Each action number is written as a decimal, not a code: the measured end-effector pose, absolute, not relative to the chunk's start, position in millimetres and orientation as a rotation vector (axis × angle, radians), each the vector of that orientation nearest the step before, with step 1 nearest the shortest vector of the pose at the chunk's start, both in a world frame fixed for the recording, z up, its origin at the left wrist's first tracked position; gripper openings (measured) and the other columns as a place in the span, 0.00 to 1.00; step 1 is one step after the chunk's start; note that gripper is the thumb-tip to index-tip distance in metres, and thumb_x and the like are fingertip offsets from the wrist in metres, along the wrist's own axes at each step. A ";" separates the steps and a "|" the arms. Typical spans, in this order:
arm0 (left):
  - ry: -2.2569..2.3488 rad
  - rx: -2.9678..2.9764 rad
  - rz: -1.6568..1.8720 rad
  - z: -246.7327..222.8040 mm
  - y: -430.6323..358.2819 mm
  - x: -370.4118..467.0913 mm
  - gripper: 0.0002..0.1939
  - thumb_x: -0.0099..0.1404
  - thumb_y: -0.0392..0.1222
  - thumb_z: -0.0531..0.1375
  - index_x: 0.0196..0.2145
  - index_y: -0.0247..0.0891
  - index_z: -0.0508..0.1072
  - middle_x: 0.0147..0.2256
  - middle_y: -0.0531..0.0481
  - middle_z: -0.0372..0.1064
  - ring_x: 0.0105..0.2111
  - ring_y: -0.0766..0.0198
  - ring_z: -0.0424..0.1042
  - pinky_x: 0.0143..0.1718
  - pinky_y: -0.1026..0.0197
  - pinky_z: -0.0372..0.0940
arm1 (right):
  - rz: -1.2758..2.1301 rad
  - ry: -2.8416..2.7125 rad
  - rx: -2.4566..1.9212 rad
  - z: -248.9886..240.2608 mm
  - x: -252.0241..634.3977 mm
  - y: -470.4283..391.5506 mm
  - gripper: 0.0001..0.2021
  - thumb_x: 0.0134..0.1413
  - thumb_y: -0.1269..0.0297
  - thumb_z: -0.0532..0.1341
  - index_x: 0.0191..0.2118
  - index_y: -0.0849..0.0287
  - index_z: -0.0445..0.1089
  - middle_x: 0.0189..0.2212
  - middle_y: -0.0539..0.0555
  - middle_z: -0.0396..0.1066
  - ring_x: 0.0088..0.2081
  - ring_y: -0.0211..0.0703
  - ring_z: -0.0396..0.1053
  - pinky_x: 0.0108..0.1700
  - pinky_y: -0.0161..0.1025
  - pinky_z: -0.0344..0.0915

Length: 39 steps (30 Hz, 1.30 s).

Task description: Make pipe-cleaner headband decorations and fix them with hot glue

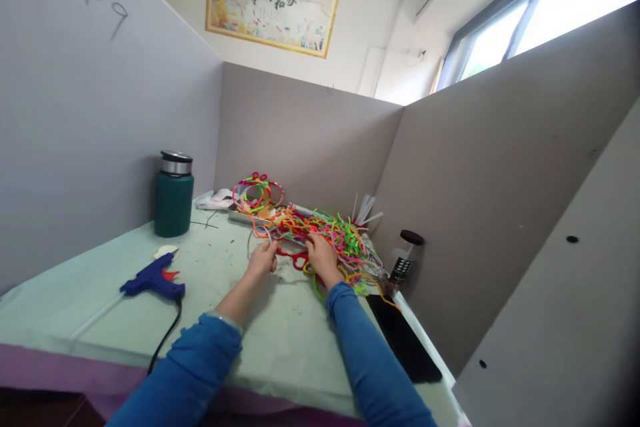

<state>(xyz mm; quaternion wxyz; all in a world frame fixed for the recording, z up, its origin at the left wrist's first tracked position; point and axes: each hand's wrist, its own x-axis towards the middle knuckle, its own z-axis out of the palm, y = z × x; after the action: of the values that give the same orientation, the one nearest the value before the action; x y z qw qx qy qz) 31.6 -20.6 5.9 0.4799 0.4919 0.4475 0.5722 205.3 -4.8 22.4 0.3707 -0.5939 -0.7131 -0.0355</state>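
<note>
My left hand [263,257] is closed, with the end of a thin pale strand [270,235] at its fingertips. My right hand [323,257] lies at the front edge of a tangled pile of colourful fuzzy strands [350,235]; its fingers are bent down, and what they touch is hidden. Between the hands, a red looped piece [299,260] rests on the table. Yellow and green strands curl out beside my right wrist.
A blue glue gun [155,279] and a green bottle [173,200] stand at the left. Behind the hands is a tray [241,216] with coiled rings [255,193] above it. A black phone-like slab [403,339] and a clear jar [406,257] are at the right.
</note>
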 end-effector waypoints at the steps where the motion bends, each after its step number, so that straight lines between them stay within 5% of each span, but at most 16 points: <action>1: 1.080 1.183 1.409 6.6 -20.7 30.9 0.18 0.55 0.59 0.55 0.24 0.40 0.61 0.08 0.61 0.50 0.09 0.71 0.49 0.14 0.68 0.44 | -0.090 -1.867 -1.591 26.5 215.5 4.3 0.17 0.59 0.64 0.55 0.52 0.58 0.68 0.52 0.57 0.68 0.52 0.45 0.65 0.52 0.38 0.58; 5: 1.009 1.069 1.542 12.1 -24.0 24.5 0.16 0.57 0.55 0.54 0.25 0.39 0.61 0.10 0.62 0.48 0.11 0.72 0.49 0.15 0.68 0.47 | -0.188 -1.901 -1.851 39.5 253.8 29.6 0.21 0.59 0.62 0.55 0.58 0.58 0.62 0.58 0.60 0.60 0.55 0.47 0.62 0.52 0.39 0.58; 11: 0.985 0.882 1.718 22.9 -28.3 14.1 0.12 0.58 0.50 0.53 0.26 0.39 0.57 0.20 0.59 0.60 0.11 0.77 0.47 0.14 0.67 0.47 | -0.288 -1.959 -2.156 30.0 285.6 30.8 0.17 0.60 0.67 0.52 0.53 0.56 0.67 0.56 0.62 0.61 0.54 0.51 0.63 0.49 0.44 0.60; 17: 0.930 0.855 1.751 24.7 -29.9 12.6 0.11 0.58 0.48 0.54 0.27 0.38 0.59 0.20 0.60 0.57 0.11 0.77 0.48 0.13 0.68 0.46 | -0.296 -1.953 -2.194 39.3 273.4 21.9 0.15 0.58 0.67 0.54 0.49 0.60 0.70 0.53 0.66 0.63 0.52 0.56 0.64 0.48 0.48 0.60; 22: 0.853 0.860 1.673 23.4 -30.8 15.6 0.12 0.57 0.49 0.57 0.30 0.37 0.62 0.19 0.60 0.59 0.11 0.77 0.47 0.12 0.69 0.45 | -0.523 -1.903 -1.929 69.9 223.8 -4.1 0.17 0.57 0.63 0.57 0.51 0.60 0.69 0.51 0.66 0.64 0.52 0.57 0.62 0.50 0.48 0.57; 26: 0.765 0.945 1.608 25.9 -35.0 16.5 0.17 0.55 0.52 0.61 0.30 0.35 0.64 0.17 0.61 0.57 0.10 0.78 0.46 0.12 0.70 0.41 | -0.373 -2.140 -1.550 78.3 176.2 -12.3 0.28 0.57 0.56 0.56 0.63 0.52 0.54 0.50 0.58 0.67 0.48 0.46 0.66 0.46 0.38 0.59; 31: 0.537 0.992 1.539 33.5 -43.3 15.8 0.19 0.53 0.54 0.65 0.28 0.35 0.65 0.14 0.62 0.52 0.11 0.79 0.43 0.14 0.70 0.41 | -0.288 -2.300 -1.707 64.8 159.6 15.2 0.16 0.61 0.58 0.51 0.46 0.54 0.72 0.41 0.56 0.74 0.45 0.47 0.69 0.42 0.37 0.60; 36: 0.354 0.883 1.595 40.3 -46.9 8.4 0.15 0.55 0.48 0.66 0.29 0.34 0.66 0.14 0.63 0.50 0.12 0.78 0.44 0.14 0.70 0.44 | -0.313 -2.307 -1.935 42.4 202.7 25.3 0.14 0.57 0.69 0.53 0.42 0.58 0.74 0.41 0.61 0.74 0.47 0.50 0.70 0.45 0.41 0.59; 39: 0.290 0.803 1.676 41.4 -44.9 1.4 0.13 0.56 0.45 0.65 0.30 0.34 0.67 0.14 0.63 0.50 0.12 0.78 0.45 0.15 0.70 0.47 | -0.298 -2.262 -2.001 31.7 230.3 18.8 0.15 0.60 0.67 0.51 0.45 0.59 0.73 0.41 0.62 0.74 0.47 0.51 0.70 0.44 0.43 0.60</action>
<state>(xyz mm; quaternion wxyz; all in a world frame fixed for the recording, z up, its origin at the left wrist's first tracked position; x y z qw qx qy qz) 1.4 -44.9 41.4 0.5894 0.3450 0.1247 0.7197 230.3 18.8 31.7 0.0533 -0.6584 -0.7443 -0.0982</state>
